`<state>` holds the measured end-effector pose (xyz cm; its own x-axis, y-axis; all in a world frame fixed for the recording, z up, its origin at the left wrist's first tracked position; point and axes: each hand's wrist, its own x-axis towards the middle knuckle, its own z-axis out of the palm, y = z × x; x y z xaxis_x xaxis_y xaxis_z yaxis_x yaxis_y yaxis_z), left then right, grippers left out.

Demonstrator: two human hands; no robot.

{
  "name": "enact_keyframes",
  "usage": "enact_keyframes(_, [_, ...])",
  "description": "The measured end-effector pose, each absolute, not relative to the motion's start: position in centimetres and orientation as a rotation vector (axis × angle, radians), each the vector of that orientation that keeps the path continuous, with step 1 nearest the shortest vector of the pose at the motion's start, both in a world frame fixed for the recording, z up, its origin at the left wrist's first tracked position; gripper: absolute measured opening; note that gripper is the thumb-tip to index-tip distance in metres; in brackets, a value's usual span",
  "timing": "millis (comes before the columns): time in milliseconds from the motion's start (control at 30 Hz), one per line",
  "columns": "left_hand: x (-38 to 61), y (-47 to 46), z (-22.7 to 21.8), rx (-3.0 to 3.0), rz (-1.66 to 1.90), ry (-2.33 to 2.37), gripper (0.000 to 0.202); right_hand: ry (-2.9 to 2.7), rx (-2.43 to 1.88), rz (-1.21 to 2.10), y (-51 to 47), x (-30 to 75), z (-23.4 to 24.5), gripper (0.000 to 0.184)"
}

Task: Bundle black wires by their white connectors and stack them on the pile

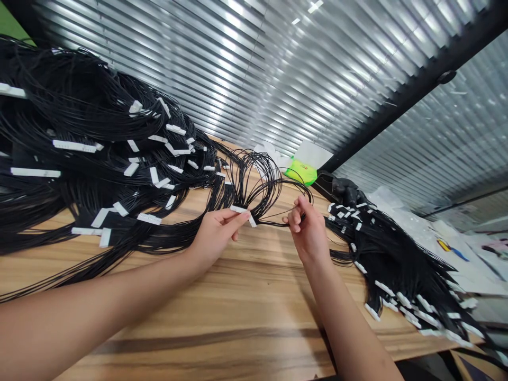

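My left hand pinches a long white connector between thumb and fingers. Many thin black wires rise from this connector and arch over in loose loops to the right. My right hand is raised just right of the connector, its fingers curled and thumb and forefinger close together. A thin black wire runs from the connector side to these fingertips, and they appear closed on it. A second white end piece sits against the connector, close to my left thumb.
A large heap of black wire harnesses with white connectors covers the left of the wood-grain table. Another pile lies on the right. Behind are a bright green packet, white sheets and a corrugated metal wall. Yellow-and-blue pliers lie far right.
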<state>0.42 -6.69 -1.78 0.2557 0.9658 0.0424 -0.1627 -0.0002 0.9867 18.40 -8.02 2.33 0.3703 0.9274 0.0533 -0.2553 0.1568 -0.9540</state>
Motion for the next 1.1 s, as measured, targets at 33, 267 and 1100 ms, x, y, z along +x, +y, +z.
enact_keyframes(33, [0.4,-6.7,-1.8,1.22,1.106,0.891,0.03,-0.766,-1.06,0.985,-8.1,18.3,2.5,0.026])
enact_keyframes(267, [0.4,-6.8,-1.7,1.203,1.101,0.887,0.03,-0.579,-0.761,1.194,-8.4,18.4,3.4,0.038])
enact_keyframes(1100, [0.4,-6.5,-1.6,1.092,1.131,0.899,0.03,-0.592,-0.715,1.336,-8.8,18.1,3.8,0.03])
